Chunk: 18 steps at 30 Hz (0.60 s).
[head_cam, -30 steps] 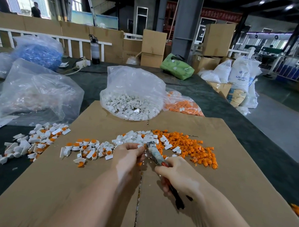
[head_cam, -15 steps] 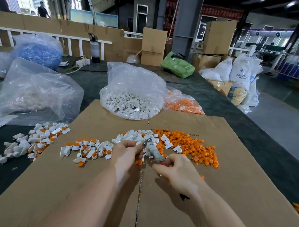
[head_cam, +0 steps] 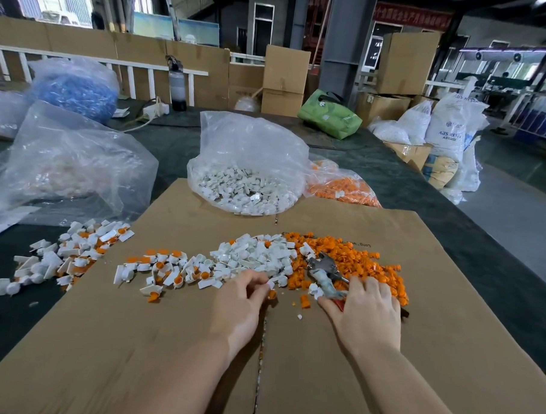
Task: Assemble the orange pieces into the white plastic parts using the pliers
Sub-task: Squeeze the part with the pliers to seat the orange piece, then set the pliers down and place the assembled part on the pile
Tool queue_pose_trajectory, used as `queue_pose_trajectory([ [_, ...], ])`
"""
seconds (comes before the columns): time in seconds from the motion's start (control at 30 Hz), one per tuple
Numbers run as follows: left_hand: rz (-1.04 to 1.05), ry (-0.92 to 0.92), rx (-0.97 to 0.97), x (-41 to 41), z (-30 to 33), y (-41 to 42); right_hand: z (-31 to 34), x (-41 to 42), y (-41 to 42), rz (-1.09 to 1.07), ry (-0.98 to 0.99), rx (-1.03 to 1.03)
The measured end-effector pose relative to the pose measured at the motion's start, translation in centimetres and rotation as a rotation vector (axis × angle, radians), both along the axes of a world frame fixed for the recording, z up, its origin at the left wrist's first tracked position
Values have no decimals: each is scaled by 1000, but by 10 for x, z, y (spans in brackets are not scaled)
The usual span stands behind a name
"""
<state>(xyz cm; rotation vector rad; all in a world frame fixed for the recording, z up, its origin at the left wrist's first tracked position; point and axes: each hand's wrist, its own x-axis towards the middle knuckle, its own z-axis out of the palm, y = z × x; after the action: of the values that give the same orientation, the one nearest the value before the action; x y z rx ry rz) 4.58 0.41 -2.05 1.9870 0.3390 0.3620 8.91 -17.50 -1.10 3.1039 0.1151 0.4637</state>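
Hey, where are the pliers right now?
In the head view the pliers lie on the cardboard sheet, right of centre, at the near edge of the orange pieces, with the right hand over their handles.

Factory or warehouse floor: stacked cardboard boxes [head_cam: 285, 77], a steel column [head_cam: 347, 44], white resin sacks [head_cam: 447, 133], a red banner [head_cam: 411, 14] overhead, machinery at the far right. The worktop [head_cam: 422, 194] carries bulk bags of white plastic parts [head_cam: 244, 190] and orange pieces [head_cam: 344, 189].
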Motion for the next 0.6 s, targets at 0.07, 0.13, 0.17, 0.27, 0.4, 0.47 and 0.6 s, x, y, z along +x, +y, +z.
queue_pose_trajectory([
  [0.07,-11,-7,13,1,-2,1,3,-5,6,94,-168,58],
  [0.13,-30,-7,47,1,-3,0,-2,-9,15,300,-339,234],
  [0.17,-40,-13,75,2,-3,0,-3,-11,22,425,-335,313],
  [0.27,-79,-26,106,1,-2,0,-7,-19,36,691,-233,451],
  [0.4,-115,-19,8,-5,0,1,-10,-22,43,667,-216,546],
  [0.47,-151,-22,-24,-9,0,0,-9,-22,45,647,-209,579],
  [0.6,-184,-62,76,-9,-1,-4,-8,-25,44,649,-178,620],
])
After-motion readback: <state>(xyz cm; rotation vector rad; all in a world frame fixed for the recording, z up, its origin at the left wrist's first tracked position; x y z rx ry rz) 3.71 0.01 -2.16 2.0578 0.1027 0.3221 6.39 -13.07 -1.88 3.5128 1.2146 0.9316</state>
